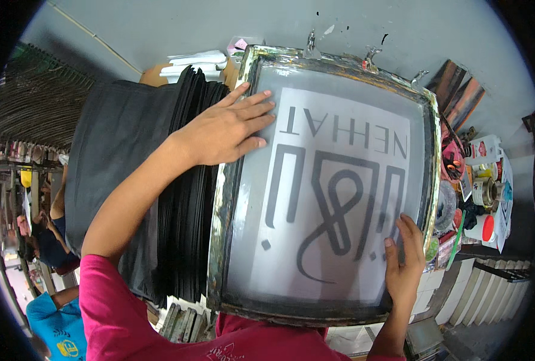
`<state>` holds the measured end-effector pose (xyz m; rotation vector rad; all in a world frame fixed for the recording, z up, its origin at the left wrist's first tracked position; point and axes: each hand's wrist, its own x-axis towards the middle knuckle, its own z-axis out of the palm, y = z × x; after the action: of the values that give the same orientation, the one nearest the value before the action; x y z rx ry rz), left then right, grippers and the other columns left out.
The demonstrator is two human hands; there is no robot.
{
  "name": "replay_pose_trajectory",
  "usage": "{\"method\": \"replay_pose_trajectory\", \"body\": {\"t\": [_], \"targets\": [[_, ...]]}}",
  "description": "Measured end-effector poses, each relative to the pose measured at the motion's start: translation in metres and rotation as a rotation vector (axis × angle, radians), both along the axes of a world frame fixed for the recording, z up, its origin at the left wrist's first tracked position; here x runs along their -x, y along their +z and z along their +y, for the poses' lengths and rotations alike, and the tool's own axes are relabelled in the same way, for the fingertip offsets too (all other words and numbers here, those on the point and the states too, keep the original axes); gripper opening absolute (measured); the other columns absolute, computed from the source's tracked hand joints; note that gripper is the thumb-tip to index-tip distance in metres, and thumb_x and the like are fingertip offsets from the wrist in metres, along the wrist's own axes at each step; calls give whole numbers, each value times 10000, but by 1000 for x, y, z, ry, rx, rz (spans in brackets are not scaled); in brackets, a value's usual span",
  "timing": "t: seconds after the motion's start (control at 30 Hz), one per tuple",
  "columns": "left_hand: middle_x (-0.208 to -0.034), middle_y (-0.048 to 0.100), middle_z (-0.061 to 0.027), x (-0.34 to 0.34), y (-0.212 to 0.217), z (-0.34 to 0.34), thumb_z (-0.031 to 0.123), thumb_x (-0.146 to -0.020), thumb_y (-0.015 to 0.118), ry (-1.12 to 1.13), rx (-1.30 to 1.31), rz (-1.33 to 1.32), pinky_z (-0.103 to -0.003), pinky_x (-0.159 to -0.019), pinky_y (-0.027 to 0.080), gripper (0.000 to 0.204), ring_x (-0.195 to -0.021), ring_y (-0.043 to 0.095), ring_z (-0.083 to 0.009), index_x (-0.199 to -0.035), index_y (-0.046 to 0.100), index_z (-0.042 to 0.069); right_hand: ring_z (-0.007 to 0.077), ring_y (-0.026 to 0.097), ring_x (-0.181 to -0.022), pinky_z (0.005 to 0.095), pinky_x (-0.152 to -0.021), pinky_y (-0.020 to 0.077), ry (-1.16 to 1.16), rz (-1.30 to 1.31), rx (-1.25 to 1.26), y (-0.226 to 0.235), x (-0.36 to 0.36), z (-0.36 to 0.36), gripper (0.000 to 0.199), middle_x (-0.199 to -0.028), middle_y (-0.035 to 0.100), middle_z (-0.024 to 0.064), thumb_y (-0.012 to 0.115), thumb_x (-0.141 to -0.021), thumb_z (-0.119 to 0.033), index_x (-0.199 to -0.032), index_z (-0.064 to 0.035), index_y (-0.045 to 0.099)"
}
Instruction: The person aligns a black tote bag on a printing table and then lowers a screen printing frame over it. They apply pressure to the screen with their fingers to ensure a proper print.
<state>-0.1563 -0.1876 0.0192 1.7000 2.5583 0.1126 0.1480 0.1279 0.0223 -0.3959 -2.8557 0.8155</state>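
Note:
A screen-printing frame point(223, 198) with worn, paint-stained edges stands in front of me. Its pale mesh point(315, 77) fills the middle, and through or on it shows a white sheet point(354, 111) with dark lettering and a looping design. Which side of the mesh the sheet lies on, I cannot tell. My left hand point(225, 129) reaches across the frame's left side, fingers spread, their tips on the mesh beside the sheet's upper left edge. Low on the right, my right hand point(406, 259) rests with fingers stretched out at the sheet's lower right edge. Neither hand grips anything.
A thick stack of black fabric pieces point(123, 138) stands against the frame's left side. White papers point(196, 63) lie behind it. Metal clamps point(311, 45) line the far edge. Tubs and a red-lidded container point(483, 228) crowd the right. A person in a blue shirt point(57, 325) is at lower left.

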Motion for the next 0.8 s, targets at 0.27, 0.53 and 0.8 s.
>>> {"method": "replay_pose_trajectory", "body": {"t": [0.27, 0.53, 0.8], "targets": [[-1574, 441, -177, 19, -11, 8, 431, -1006, 566, -78, 9, -40, -538, -1279, 130, 622, -1523, 322, -295, -1468, 519, 18, 444, 445, -1409, 532, -1144, 379, 255, -62, -118, -6, 62, -6, 634, -1577, 406, 229, 801, -846, -184, -1417, -41, 567], [-1591, 440, -125, 23, -12, 10, 494, -974, 586, -55, 48, -50, -549, -1273, 146, 651, -1481, 403, -274, -1479, 534, 88, 361, 281, -1526, 576, -1231, 229, 697, -164, -303, -22, 173, -24, 698, -1634, 325, 171, 670, -923, -480, -1516, -165, 476], [-1590, 448, -98, 23, -12, 14, 489, -946, 621, -32, 83, -66, -546, -1271, 164, 663, -1474, 414, -256, -1492, 529, 124, 335, 290, -1523, 604, -1231, 203, 851, 22, -338, -50, 236, -38, 729, -1600, 383, 163, 579, -957, -569, -1515, -115, 464]]}}
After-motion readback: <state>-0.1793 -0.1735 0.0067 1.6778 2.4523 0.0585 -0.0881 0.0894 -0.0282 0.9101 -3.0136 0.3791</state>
